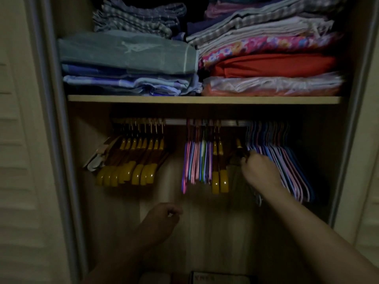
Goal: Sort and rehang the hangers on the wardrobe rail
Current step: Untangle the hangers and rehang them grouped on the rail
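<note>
Wooden hangers (131, 160) hang bunched at the left end of the wardrobe rail (176, 121). Thin coloured hangers (196, 162) sit mid-rail with two more wooden ones (219, 175) just beside them, and a big batch of blue and pink hangers (287, 160) crowds the right end. My right hand (259, 171) grips a dark wooden hanger (239, 148) beside that batch. My left hand (162, 219) hangs low, fingers loosely curled, holding nothing. Folded linens (266, 64) fill the shelf (205, 99) above.
</note>
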The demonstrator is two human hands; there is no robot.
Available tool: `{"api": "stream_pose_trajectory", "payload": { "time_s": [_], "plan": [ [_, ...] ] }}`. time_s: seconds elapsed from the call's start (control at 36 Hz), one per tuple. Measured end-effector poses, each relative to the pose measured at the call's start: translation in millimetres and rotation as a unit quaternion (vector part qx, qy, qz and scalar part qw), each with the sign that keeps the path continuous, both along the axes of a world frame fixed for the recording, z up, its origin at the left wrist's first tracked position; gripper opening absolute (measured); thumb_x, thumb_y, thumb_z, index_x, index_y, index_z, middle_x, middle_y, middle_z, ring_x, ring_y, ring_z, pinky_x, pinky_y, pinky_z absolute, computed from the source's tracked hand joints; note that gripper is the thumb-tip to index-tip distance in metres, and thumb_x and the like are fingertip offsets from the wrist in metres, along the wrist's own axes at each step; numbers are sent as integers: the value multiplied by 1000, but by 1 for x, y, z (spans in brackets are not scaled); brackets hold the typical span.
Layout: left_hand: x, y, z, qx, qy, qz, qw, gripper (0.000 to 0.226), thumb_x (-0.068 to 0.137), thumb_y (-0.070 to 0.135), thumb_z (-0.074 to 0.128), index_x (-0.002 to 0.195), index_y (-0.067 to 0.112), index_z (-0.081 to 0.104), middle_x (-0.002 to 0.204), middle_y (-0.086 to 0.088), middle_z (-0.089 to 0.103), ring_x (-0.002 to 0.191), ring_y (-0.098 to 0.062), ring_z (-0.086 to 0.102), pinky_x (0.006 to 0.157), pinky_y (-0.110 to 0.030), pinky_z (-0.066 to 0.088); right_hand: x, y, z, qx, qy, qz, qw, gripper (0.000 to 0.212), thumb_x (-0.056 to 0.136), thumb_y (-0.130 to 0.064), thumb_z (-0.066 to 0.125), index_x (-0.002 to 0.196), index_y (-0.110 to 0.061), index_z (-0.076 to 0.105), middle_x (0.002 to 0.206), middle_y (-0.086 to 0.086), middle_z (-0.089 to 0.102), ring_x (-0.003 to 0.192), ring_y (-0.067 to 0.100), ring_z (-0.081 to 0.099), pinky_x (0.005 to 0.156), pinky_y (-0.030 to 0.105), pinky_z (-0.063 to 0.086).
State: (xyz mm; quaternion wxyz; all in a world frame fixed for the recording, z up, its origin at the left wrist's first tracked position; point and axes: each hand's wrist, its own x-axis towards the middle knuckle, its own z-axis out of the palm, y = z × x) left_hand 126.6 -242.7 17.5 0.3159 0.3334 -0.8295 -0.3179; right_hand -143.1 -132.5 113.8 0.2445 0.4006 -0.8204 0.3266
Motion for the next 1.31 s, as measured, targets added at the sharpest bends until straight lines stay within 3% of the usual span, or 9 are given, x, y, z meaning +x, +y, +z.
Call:
{"api": "stream_pose_trajectory", "payload": {
  "time_s": [0.11,0.39,0.56,0.69,0.83,0.97,1.08,1.19,1.31],
  "plan": [
    [-4,4,-16,18,-33,-11,999,17,91,0,62,98,11,73,95,-2,66,86,-14,58,77,-25,44,1,-1,7,1,-9,0,1000,18,101,-34,44,90,-20,47,69,-3,49,57,14,46,48,28,26],
    [-10,5,-7,-5,-38,-27,999,18,94,5,62,105,14,73,111,1,66,106,-11,61,87,-16,44,-1,-17,47,75,-44,-12,996,29,99,-32,43,108,-8,57,109,18,64,89,34,59,69,35,39],
    [4,-1,-16,4,-16,-19,1000,19,94,3,62,107,9,73,111,-3,66,93,-2,59,74,-3,41,7,0,23,105,-53,-6,993,18,97,-32,48,88,-16,47,86,8,56,72,25,48,63,34,39],
    [10,-1,-37,54,-11,-34,998,18,92,-7,61,106,-4,72,111,-21,69,94,-15,63,79,-14,48,22,40,-14,113,-153,35,981,19,96,-33,52,78,-25,52,76,-1,56,65,14,52,52,26,31],
    [15,12,-86,142,-37,-50,988,18,95,8,63,97,21,74,99,10,68,90,3,62,71,-1,44,51,85,-107,149,-252,35,956,17,90,-39,55,93,-24,61,85,0,58,80,25,60,65,28,38],
    [22,32,-142,223,-83,-15,971,18,92,21,68,83,36,71,90,16,67,90,-3,62,84,-17,45,80,104,-183,217,-386,82,893,17,91,-31,56,91,-22,70,84,0,67,80,25,66,69,31,48],
    [35,39,-168,239,-96,18,966,45,91,20,71,55,47,71,59,27,66,65,8,62,72,-24,46,82,116,-198,146,-538,188,809,9,93,-13,63,90,-15,71,67,-2,70,54,20,68,53,29,55],
    [66,40,-181,225,-125,16,966,40,85,38,76,123,32,63,121,7,64,113,-14,62,92,-29,49,77,129,-191,118,-593,283,745,22,89,-23,68,107,-11,69,86,9,74,77,33,74,64,30,55],
    [114,25,-179,244,-139,-28,959,21,87,30,74,106,20,72,102,3,75,102,-13,67,88,-27,53,66,132,-186,70,-637,325,695,40,80,-27,68,113,-4,65,93,19,71,89,38,73,64,28,56]
  ]
}}
